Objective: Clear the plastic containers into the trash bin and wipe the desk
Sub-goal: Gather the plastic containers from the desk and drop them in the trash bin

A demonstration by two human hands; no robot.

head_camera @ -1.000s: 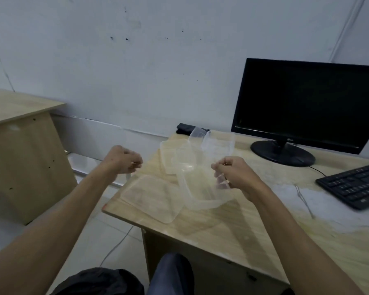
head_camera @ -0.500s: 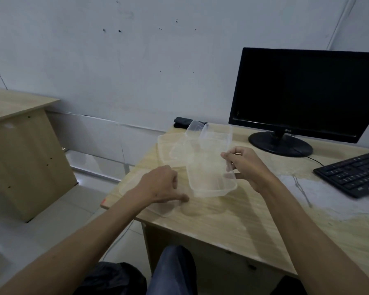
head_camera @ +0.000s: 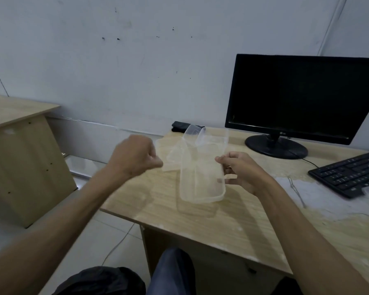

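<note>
My right hand (head_camera: 241,173) grips the right rim of a clear rectangular plastic container (head_camera: 200,177), held tilted just above the wooden desk (head_camera: 232,226). A second clear container or lid (head_camera: 168,150) lies flat on the desk behind it, and another clear tub (head_camera: 192,133) stands at the back. My left hand (head_camera: 134,156) hovers over the desk's left edge, blurred, fingers curled. Whether it holds anything cannot be made out. The flat lid seen earlier at the front left corner is no longer clearly visible. A black trash bag (head_camera: 98,282) shows at the bottom edge.
A black monitor (head_camera: 303,96) stands at the back right, with a black keyboard (head_camera: 347,173) to its right. A thin cable (head_camera: 296,190) lies on a pale worn patch of desk. A small black object (head_camera: 178,126) sits at the back edge. Another wooden desk (head_camera: 19,150) stands left.
My left hand went from the desk's left side down onto the flat lid, then rose up and back with curled fingers. My right hand kept hold of the container and tipped it more upright.
</note>
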